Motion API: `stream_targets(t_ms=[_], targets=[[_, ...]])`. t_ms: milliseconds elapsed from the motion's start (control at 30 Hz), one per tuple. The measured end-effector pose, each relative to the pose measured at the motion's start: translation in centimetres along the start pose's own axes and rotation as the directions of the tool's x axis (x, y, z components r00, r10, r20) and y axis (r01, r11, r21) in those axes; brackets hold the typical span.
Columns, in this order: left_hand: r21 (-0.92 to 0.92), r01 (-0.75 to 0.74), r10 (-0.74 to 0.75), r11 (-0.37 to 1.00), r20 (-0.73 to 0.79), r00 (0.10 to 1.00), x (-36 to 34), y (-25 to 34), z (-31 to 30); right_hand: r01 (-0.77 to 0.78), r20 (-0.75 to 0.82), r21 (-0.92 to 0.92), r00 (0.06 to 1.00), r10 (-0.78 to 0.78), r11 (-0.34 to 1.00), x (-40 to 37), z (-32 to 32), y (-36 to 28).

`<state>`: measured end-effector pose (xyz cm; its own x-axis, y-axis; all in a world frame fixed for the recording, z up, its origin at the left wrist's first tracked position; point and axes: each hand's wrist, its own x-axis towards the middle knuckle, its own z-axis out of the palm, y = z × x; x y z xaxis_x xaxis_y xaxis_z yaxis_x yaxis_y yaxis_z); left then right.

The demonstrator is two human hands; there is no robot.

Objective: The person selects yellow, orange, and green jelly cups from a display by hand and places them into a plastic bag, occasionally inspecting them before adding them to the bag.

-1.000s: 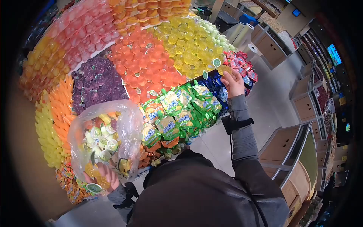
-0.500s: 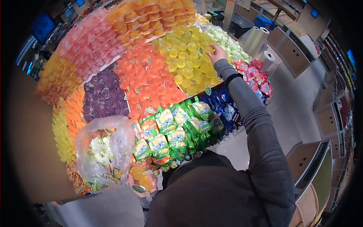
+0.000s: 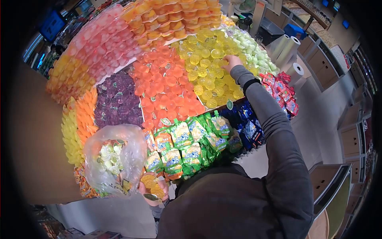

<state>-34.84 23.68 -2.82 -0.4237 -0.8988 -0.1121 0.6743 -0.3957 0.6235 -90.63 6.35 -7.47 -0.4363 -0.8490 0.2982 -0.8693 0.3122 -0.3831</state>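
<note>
Reaching over green drink pouches [image 3: 187,139] and blue packets [image 3: 247,128], the right hand [image 3: 232,61] is laid on the heap of round yellow jelly cups [image 3: 205,77], its fingers hidden among them, so their grip cannot be told. A clear plastic bag [image 3: 113,159] of pale cups is gripped by the left hand [image 3: 154,196], fingers closed, beside the pouches.

Above the yellow cups [image 3: 207,75] my right hand [image 3: 232,61] had open air, but the cups lay packed rim to rim, with green cups [image 3: 250,49] crowding just beyond. Rolls [image 3: 284,46] stood further right. The floor [image 3: 314,115] lay open. My bag [image 3: 113,159] hung just beside the pouches [image 3: 187,143].
</note>
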Motion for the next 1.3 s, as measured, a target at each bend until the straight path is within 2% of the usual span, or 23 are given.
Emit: stream_targets(t_ms=[67, 167, 267, 367, 467, 567, 667, 700, 767, 833, 933, 1000, 1100, 1133, 1300], targets=[[-0.004, -0.004, 0.004, 1.0, -0.004, 1.0, 0.8, -0.4, 0.0, 0.039, 0.007, -0.002, 0.999, -0.039, 0.999, 0.1, 0.2, 0.2], [-0.009, -0.008, 0.007, 1.0, -0.09, 0.996, 2.3, -1.4, 0.9, 0.089, -0.069, 0.01, 0.994, -0.088, 0.996, -0.3, 1.0, -0.1], [0.007, 0.045, -0.044, 0.999, -0.062, 0.997, 3.4, -2.2, 0.7, 0.087, -0.121, 0.058, 0.989, -0.079, 0.995, -1.1, 0.9, -0.2], [0.076, 0.124, -0.123, 0.989, -0.012, 0.992, 4.0, -1.8, 1.3, 0.094, -0.058, 0.153, 0.995, -0.086, 0.984, -1.2, 0.1, 0.4], [0.114, 0.148, -0.151, 0.982, 0.025, 0.988, 4.8, -2.0, 0.3, 0.112, -0.083, 0.201, 0.992, -0.097, 0.973, -1.3, 1.2, 1.3], [0.174, 0.161, -0.176, 0.971, 0.071, 0.982, 6.0, -2.5, 0.9, 0.109, -0.159, 0.119, 0.983, -0.09, 0.987, -0.7, 1.7, 1.0], [0.199, 0.153, -0.191, 0.968, 0.187, 0.964, 6.6, -2.2, 1.0, -0.057, -0.168, 0.35, 0.978, 0.122, 0.935, -0.1, -1.4, 0.7], [0.207, 0.15, -0.196, 0.967, 0.225, 0.954, 6.6, -2.1, 1.0, -0.058, -0.235, 0.415, 0.957, 0.169, 0.908, 0.3, -2.9, 0.3], [0.198, 0.137, -0.162, 0.97, 0.115, 0.98, 6.2, -2.0, 0.7, -0.052, -0.347, 0.535, 0.897, 0.275, 0.843, 1.4, -5.6, 0.2], [0.186, 0.101, -0.101, 0.977, -0.011, 0.995, 6.0, -2.2, 0.7, -0.057, -0.337, 0.459, 0.912, 0.233, 0.887, 2.6, -6.0, 0.9], [0.229, 0.085, -0.099, 0.97, 0.049, 0.994, 6.0, -2.0, -0.1, -0.061, -0.253, 0.284, 0.958, 0.136, 0.957, 3.3, -5.2, 1.2], [0.181, 0.114, -0.118, 0.977, 0.01, 0.993, 5.8, -1.9, -0.2, -0.055, -0.193, 0.157, 0.977, 0.086, 0.986, 3.1, -3.9, 1.1], [0.209, 0.111, -0.105, 0.972, -0.039, 0.994, 5.8, -1.7, 0.2, -0.138, -0.091, 0.158, 0.984, 0.154, 0.978, 2.6, -1.8, 0.7], [0.236, 0.103, -0.092, 0.966, -0.055, 0.994, 5.9, -1.6, 0.3, -0.137, -0.132, 0.172, 0.978, 0.161, 0.975, 2.4, -1.1, 0.6], [0.258, 0.097, -0.086, 0.961, -0.055, 0.995, 6.1, -1.8, 0.1, -0.09, -0.096, 0.085, 0.991, 0.098, 0.992, 3.4, -1.0, 1.0]])
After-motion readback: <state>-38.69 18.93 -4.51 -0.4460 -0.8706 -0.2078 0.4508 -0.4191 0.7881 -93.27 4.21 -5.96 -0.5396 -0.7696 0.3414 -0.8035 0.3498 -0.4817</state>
